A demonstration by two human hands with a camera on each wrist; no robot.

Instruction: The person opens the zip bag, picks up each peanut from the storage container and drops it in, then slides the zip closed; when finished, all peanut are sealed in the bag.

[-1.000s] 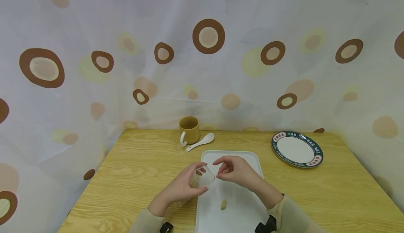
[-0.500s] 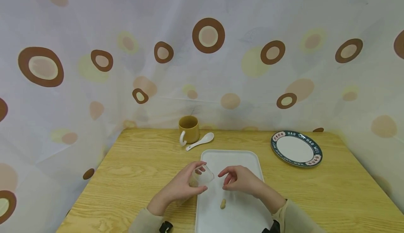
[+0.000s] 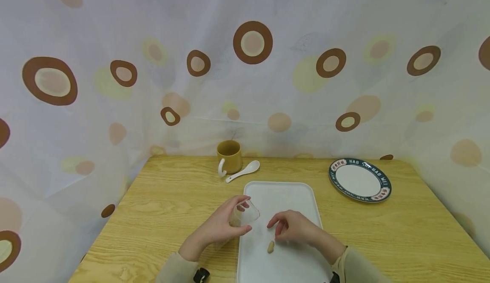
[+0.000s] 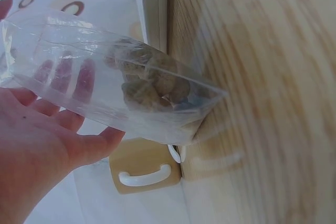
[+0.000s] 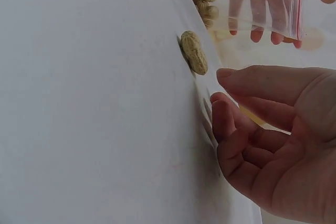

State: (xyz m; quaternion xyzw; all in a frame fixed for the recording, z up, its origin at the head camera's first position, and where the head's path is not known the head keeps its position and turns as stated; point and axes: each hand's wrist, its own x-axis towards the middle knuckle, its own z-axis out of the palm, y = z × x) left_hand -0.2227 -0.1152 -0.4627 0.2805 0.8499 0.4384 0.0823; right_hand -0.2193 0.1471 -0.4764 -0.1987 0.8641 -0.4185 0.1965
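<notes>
My left hand (image 3: 218,227) grips a clear zip bag (image 4: 105,85) by its upper part, thumb on one side and fingers on the other. Several unshelled peanuts (image 4: 152,80) lie in the bag's bottom, which reaches down to the table beside the tray. One peanut (image 3: 271,247) lies alone on the white tray (image 3: 281,193). Just beside it, over the tray, is my right hand (image 3: 294,228), holding nothing. In the right wrist view its thumb and index fingertip are apart, close to the peanut (image 5: 193,52) but not touching it; the other fingers are loosely bent.
Behind the tray, a mustard-yellow mug (image 3: 231,164) with a white handle stands on the wooden table (image 3: 168,202). A white spoon (image 3: 249,168) lies next to it. A plate (image 3: 357,181) with a dark green patterned rim is at the back right. Patterned cloth hangs behind.
My right hand has moved away from the bag's mouth, down and nearer to me, to beside the peanut on the tray. The left hand and bag have stayed almost still.
</notes>
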